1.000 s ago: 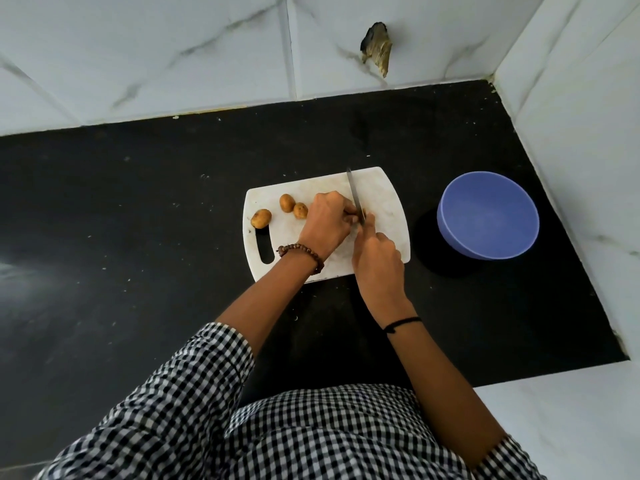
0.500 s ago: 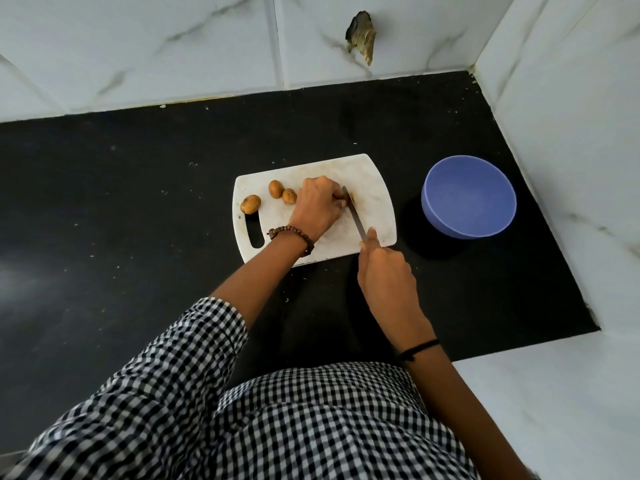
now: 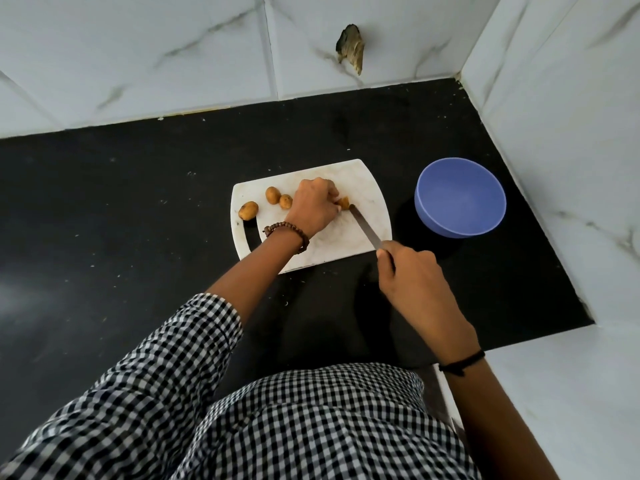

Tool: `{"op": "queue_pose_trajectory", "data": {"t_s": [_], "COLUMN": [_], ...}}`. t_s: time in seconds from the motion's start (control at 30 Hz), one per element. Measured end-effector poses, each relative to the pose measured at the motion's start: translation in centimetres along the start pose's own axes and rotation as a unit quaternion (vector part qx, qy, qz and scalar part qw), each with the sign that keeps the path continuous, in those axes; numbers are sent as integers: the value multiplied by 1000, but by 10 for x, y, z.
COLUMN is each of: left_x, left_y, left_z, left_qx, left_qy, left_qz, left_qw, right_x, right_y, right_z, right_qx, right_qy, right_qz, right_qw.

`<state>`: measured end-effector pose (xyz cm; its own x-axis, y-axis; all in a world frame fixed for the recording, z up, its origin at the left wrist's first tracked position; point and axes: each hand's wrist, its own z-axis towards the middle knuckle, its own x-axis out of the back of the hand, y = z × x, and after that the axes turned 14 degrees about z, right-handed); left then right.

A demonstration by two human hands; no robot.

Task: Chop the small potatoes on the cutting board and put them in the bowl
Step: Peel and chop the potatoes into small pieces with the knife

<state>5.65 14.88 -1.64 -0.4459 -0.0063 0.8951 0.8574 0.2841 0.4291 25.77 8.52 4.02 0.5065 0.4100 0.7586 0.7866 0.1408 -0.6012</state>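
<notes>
Nearest, right hand [image 3: 412, 271] curled tight round knife [image 3: 365, 227] handle, blade tip touching cut potato [image 3: 344, 201] pinched under left hand [image 3: 313, 209] fingers on white cutting board [image 3: 367, 181], three whole potatoes [image 3: 273, 195] just left of that hand, blue bowl [image 3: 460, 199] near board's right edge on black counter [image 3: 138, 202].

Blue bowl [image 3: 460, 197], white cutting board [image 3: 367, 188], black counter [image 3: 138, 202], checked shirt [image 3: 311, 420].

Under the left hand [image 3: 313, 206], the white cutting board [image 3: 367, 188] looks like matt plastic, scuffed with fine cuts. The potato [image 3: 344, 201] at its fingertips has dull tan skin. The knife [image 3: 365, 228] in the right hand [image 3: 412, 271] has a bare metal blade with a soft sheen. Right of both hands, the blue bowl [image 3: 464, 223] looks like smooth matt plastic.
</notes>
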Motion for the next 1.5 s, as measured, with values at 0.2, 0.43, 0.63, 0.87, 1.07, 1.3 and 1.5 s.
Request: {"op": "queue_pose_trajectory", "data": {"t_s": [0.2, 0.43, 0.63, 0.87, 1.07, 1.3, 1.5], "left_x": [0, -4, -7, -4, 3, -1, 1], "left_y": [2, -1, -1, -8, -15, -11, -5], "left_z": [9, 13, 12, 17, 18, 13, 10], "left_qx": [-73, -36, 56, 56, 56, 63, 78], "left_qy": [-33, 22, 62, 8, 23, 28, 33], "left_qz": [26, 31, -23, -55, -64, -85, -113], "left_qw": [996, 999, 996, 997, 996, 994, 990], "right_x": [12, -3, -23, -42, -51, -59, -62], "right_y": [3, 3, -2, -3, -6, -9, -13], "right_z": [9, 41, 62, 70, 73, 76, 75], "right_qx": [9, 5, -15, -48, -49, -56, -50], "right_qy": [48, 66, 87, 80, 81, 72, 63], "right_qz": [73, 160, 219, 283, 306, 297, 293], "right_qw": [996, 985, 972, 955, 947, 951, 953]}}
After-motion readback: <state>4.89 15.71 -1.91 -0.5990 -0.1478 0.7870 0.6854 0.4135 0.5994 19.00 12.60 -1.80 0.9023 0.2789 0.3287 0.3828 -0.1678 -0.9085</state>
